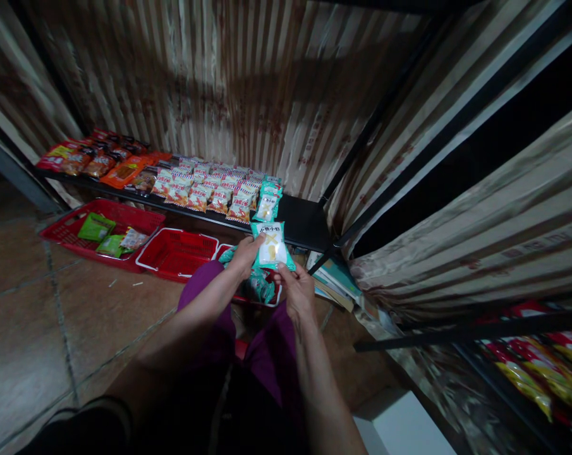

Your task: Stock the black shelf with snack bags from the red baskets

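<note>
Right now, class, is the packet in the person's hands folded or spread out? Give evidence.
Spread out: the teal-and-white packet shows its printed front between the left hand and right hand.

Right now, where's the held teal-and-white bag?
The bag is central in the head view, held by left hand and right hand, in front of the black shelf toward its right end.

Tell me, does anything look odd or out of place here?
Two small whitish scraps lie loose on the tiled floor near the red baskets, perhaps litter. The held teal-and-white snack packet shows no visible tear.
</note>
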`<state>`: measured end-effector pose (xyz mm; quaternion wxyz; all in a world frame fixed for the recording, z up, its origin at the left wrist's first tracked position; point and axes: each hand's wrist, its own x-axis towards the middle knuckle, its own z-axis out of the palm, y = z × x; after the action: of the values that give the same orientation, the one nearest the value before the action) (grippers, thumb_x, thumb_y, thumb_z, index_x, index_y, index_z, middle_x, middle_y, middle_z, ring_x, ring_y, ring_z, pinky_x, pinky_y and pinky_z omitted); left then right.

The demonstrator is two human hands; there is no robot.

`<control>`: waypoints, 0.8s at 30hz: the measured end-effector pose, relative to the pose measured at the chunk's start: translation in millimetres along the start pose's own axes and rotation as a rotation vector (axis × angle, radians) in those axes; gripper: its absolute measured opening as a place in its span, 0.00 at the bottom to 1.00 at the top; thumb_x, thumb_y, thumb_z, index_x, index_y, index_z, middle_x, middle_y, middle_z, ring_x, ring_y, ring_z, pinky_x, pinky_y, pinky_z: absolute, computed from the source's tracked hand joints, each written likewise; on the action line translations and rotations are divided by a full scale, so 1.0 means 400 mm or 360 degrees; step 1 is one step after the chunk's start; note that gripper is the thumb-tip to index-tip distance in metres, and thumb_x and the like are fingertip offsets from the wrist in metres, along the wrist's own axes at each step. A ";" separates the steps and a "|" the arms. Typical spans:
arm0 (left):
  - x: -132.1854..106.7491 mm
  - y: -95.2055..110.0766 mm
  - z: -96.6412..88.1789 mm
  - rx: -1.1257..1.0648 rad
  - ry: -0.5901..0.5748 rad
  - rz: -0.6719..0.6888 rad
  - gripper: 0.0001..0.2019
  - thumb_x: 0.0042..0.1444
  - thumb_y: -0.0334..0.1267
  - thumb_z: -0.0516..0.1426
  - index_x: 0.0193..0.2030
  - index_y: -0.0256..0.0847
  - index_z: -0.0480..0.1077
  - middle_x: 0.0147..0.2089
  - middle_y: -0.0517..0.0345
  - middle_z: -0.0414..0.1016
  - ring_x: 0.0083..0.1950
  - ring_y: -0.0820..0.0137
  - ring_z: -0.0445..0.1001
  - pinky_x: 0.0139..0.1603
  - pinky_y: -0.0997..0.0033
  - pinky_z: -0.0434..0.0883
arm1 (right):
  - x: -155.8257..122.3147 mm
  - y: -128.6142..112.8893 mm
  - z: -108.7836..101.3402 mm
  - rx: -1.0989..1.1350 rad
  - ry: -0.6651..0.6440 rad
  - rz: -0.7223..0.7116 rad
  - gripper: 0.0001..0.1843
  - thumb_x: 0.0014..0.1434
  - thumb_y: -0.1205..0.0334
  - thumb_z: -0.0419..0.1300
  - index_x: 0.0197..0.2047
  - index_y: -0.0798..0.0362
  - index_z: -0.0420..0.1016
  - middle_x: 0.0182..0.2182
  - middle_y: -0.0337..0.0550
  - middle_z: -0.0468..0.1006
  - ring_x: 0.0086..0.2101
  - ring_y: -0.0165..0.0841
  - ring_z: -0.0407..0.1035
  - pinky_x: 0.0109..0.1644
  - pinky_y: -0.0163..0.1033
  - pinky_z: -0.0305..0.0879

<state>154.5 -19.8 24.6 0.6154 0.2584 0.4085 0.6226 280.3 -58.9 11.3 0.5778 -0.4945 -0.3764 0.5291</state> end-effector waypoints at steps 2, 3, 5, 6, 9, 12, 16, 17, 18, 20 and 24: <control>-0.010 0.010 0.007 -0.0025 -0.0023 0.0020 0.20 0.42 0.51 0.65 0.34 0.34 0.71 0.31 0.54 0.77 0.32 0.69 0.74 0.36 0.70 0.70 | 0.000 0.003 0.000 -0.0026 0.0024 -0.0035 0.24 0.40 0.52 0.70 0.38 0.56 0.75 0.19 0.34 0.75 0.18 0.24 0.66 0.23 0.29 0.64; -0.016 0.016 0.010 -0.0025 -0.0030 0.0028 0.20 0.43 0.50 0.64 0.35 0.34 0.71 0.33 0.54 0.77 0.34 0.69 0.75 0.37 0.71 0.71 | -0.001 0.005 0.000 -0.0039 0.0035 -0.0052 0.24 0.40 0.52 0.70 0.39 0.56 0.75 0.19 0.34 0.75 0.18 0.24 0.66 0.23 0.30 0.64; -0.026 0.027 0.015 0.0020 -0.0021 0.0021 0.18 0.45 0.48 0.64 0.35 0.35 0.71 0.35 0.54 0.77 0.36 0.69 0.75 0.39 0.71 0.71 | -0.001 0.009 0.001 -0.0069 0.0062 -0.0089 0.25 0.40 0.51 0.69 0.41 0.56 0.76 0.20 0.34 0.75 0.18 0.25 0.66 0.24 0.30 0.65; -0.030 0.032 0.017 0.0055 0.0000 0.0011 0.17 0.45 0.47 0.64 0.36 0.35 0.71 0.35 0.54 0.77 0.36 0.68 0.75 0.39 0.71 0.71 | -0.001 0.012 0.001 -0.0089 0.0076 -0.0112 0.26 0.40 0.51 0.69 0.42 0.56 0.76 0.20 0.34 0.75 0.19 0.25 0.66 0.24 0.31 0.65; -0.033 0.041 0.021 0.0149 0.0162 0.0052 0.17 0.46 0.42 0.64 0.41 0.36 0.69 0.35 0.55 0.76 0.37 0.69 0.75 0.41 0.70 0.70 | -0.002 0.019 0.000 -0.0190 0.0096 -0.0207 0.30 0.43 0.50 0.66 0.48 0.55 0.74 0.24 0.36 0.77 0.21 0.27 0.68 0.26 0.33 0.66; -0.029 0.039 0.024 0.0219 0.0283 0.0173 0.22 0.46 0.36 0.64 0.48 0.35 0.66 0.40 0.52 0.74 0.38 0.71 0.74 0.43 0.71 0.70 | -0.007 0.017 -0.002 -0.0415 0.0138 -0.0344 0.30 0.47 0.48 0.63 0.51 0.55 0.73 0.28 0.39 0.79 0.23 0.29 0.69 0.29 0.34 0.67; -0.033 0.032 0.028 0.0324 0.0252 0.0320 0.20 0.47 0.32 0.61 0.49 0.37 0.68 0.47 0.50 0.72 0.40 0.72 0.73 0.44 0.73 0.69 | -0.025 -0.006 -0.002 -0.0812 0.0214 -0.0540 0.26 0.51 0.49 0.60 0.52 0.52 0.74 0.29 0.39 0.79 0.26 0.31 0.70 0.34 0.35 0.67; -0.034 0.030 0.029 0.0345 0.0247 0.0337 0.19 0.47 0.32 0.61 0.49 0.37 0.68 0.47 0.50 0.72 0.41 0.72 0.73 0.44 0.73 0.69 | -0.029 -0.011 -0.002 -0.0879 0.0222 -0.0578 0.26 0.52 0.49 0.59 0.52 0.51 0.74 0.29 0.39 0.79 0.27 0.31 0.70 0.35 0.35 0.67; -0.036 0.030 0.030 0.0357 0.0246 0.0347 0.19 0.48 0.32 0.60 0.48 0.37 0.69 0.47 0.50 0.72 0.41 0.71 0.73 0.44 0.73 0.69 | -0.031 -0.015 -0.002 -0.0925 0.0226 -0.0601 0.25 0.52 0.49 0.59 0.52 0.50 0.74 0.28 0.39 0.79 0.27 0.31 0.70 0.35 0.35 0.66; -0.036 0.029 0.031 0.0352 0.0250 0.0348 0.18 0.48 0.32 0.60 0.47 0.37 0.70 0.47 0.49 0.73 0.41 0.71 0.73 0.45 0.72 0.69 | -0.032 -0.017 -0.003 -0.0922 0.0222 -0.0592 0.26 0.52 0.49 0.59 0.52 0.50 0.74 0.28 0.39 0.79 0.28 0.32 0.70 0.35 0.35 0.66; -0.035 0.028 0.030 0.0302 0.0250 0.0363 0.17 0.47 0.32 0.60 0.46 0.36 0.70 0.46 0.49 0.73 0.42 0.70 0.72 0.46 0.71 0.69 | -0.024 -0.006 -0.007 -0.0792 0.0191 -0.0547 0.26 0.53 0.49 0.58 0.52 0.52 0.74 0.31 0.41 0.80 0.27 0.32 0.70 0.34 0.35 0.67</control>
<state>159.5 -30.3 42.9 0.4798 0.3107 0.4803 0.6653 281.9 -68.6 13.8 0.5412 -0.5801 -0.5378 0.2851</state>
